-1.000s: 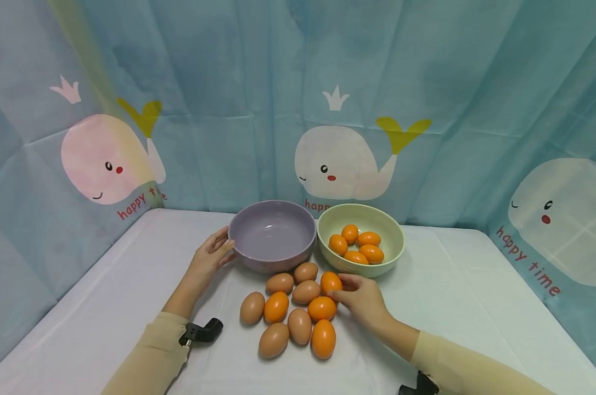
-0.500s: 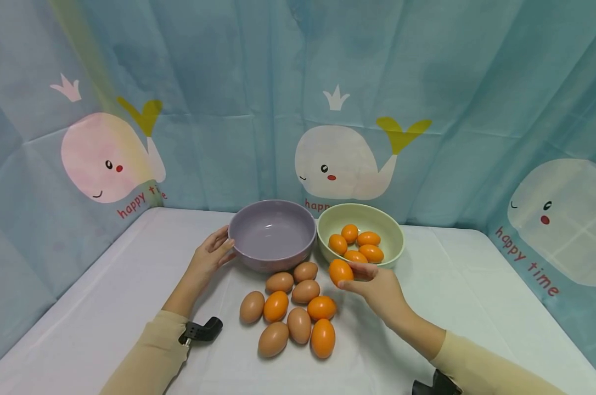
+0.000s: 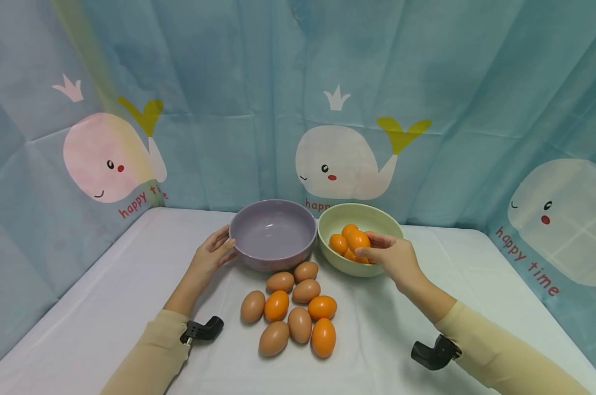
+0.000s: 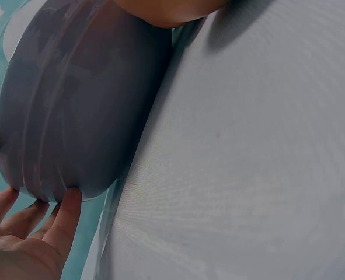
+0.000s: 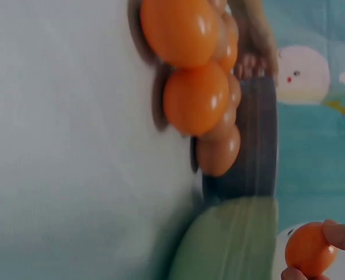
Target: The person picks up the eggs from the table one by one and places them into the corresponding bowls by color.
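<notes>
My right hand (image 3: 394, 260) pinches an orange egg (image 3: 358, 241) between thumb and fingers, over the pale green bowl (image 3: 342, 267). More orange eggs (image 3: 337, 243) lie in that bowl, partly hidden behind the held one. In the right wrist view the pinched orange egg (image 5: 308, 252) shows at the lower right corner. At the left side of the purple bowl (image 3: 272, 236), my left hand (image 3: 208, 260) rests its fairly straight fingers on the outer wall, thumb near the rim. The left wrist view shows its fingertips (image 4: 72, 195) touching the wall. Nothing lies inside the purple bowl.
In front of the bowls, several brown eggs (image 3: 299, 325) and 3 orange eggs (image 3: 324, 337) form a close group on the white cloth (image 3: 377, 351). Both bowls stand side by side near the back edge. Behind them hangs a blue whale-print curtain (image 3: 258, 109).
The right hand has picked an orange egg from the group, lifted it and carried it back and right, over the green bowl. The left hand stays at the purple bowl.
</notes>
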A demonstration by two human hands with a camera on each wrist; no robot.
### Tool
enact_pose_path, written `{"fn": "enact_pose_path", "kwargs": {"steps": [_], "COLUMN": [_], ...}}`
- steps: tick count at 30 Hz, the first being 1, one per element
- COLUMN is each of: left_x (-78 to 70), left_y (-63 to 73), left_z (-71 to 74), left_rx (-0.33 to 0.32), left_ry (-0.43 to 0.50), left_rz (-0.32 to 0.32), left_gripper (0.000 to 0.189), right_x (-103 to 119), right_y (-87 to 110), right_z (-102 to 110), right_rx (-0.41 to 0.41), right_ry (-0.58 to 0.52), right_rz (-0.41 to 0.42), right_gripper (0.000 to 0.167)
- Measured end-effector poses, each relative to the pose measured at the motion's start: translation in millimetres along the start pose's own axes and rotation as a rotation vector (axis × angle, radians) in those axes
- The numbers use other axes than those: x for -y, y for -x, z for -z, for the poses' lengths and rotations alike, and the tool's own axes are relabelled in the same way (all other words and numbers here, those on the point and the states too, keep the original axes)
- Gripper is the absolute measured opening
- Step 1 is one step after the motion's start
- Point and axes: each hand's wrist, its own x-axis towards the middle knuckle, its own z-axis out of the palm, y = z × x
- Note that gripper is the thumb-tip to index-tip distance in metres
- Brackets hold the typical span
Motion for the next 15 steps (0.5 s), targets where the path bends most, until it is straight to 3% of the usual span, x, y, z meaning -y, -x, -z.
{"fn": "enact_pose_path", "kwargs": {"steps": [6, 15], "left_x": [-0.8, -2.5], "left_y": [-0.2, 0.8], "left_z": [-0.7, -1.9], "left_rx": [0.0, -0.001], "left_ry": [-0.003, 0.023], "left_rz": [-0.006, -0.005], "left_gripper": [0.068, 0.066], "right_x": [-10, -14], "right_y": [-24.1, -48.6], "right_z": [2, 0], "right_rx": [0.034, 0.037], "right_ry": [0.029, 0.088], "right_rz": [-0.057, -0.052], "right_gripper": [0.054, 0.052]}}
